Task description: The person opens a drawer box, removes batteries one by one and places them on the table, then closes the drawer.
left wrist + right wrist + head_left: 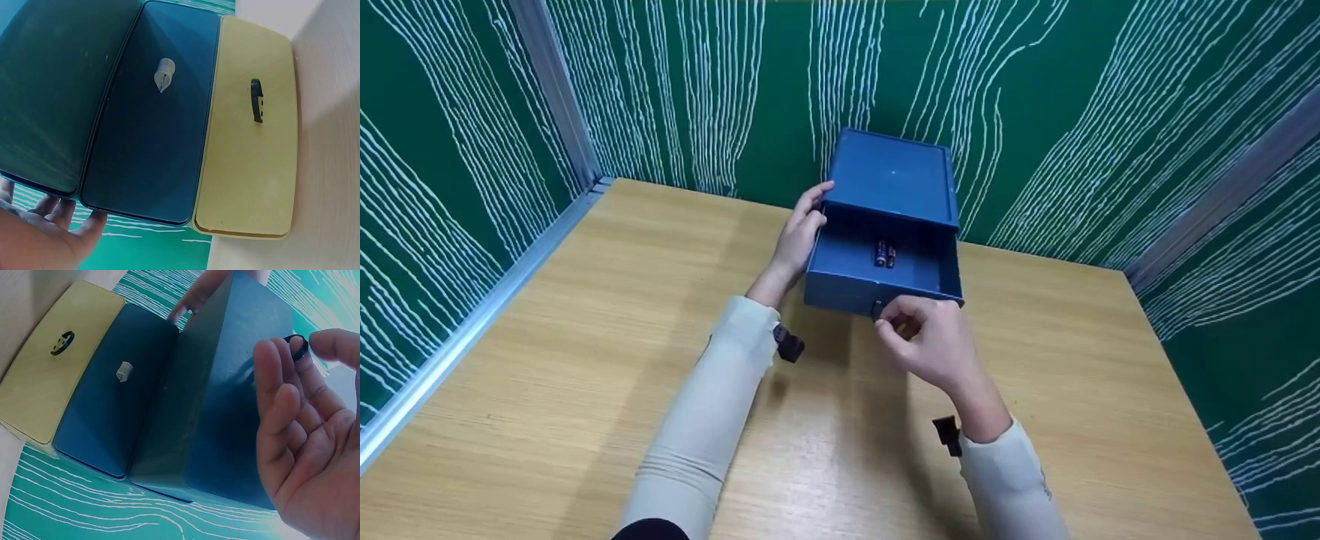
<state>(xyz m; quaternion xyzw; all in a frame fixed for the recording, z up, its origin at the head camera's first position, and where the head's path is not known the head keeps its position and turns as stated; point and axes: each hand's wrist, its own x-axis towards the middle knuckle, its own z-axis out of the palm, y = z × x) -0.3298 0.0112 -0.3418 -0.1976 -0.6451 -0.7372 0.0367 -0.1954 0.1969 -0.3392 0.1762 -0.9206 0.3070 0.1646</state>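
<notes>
A blue top drawer (847, 291) is pulled out of the stacked drawer unit (894, 176). Inside it two small batteries (885, 254) lie side by side. With its fingertips my right hand (934, 341) pinches the black handle (299, 349) on that drawer's front. My left hand (797, 241) steadies the unit's left side, fingers extended along the wall near the drawer opening. Below the open drawer, the left wrist view shows a dark blue drawer (149, 140) with a whitish knob (165, 73) and a yellow drawer (250, 169) with a black handle (256, 101), both closed.
The unit stands at the back of a wooden table (660, 375), close to a green wall (780, 112) with white wavy lines. Metal posts (556, 90) mark the corners, and a metal rail (487, 315) runs along the table's left edge.
</notes>
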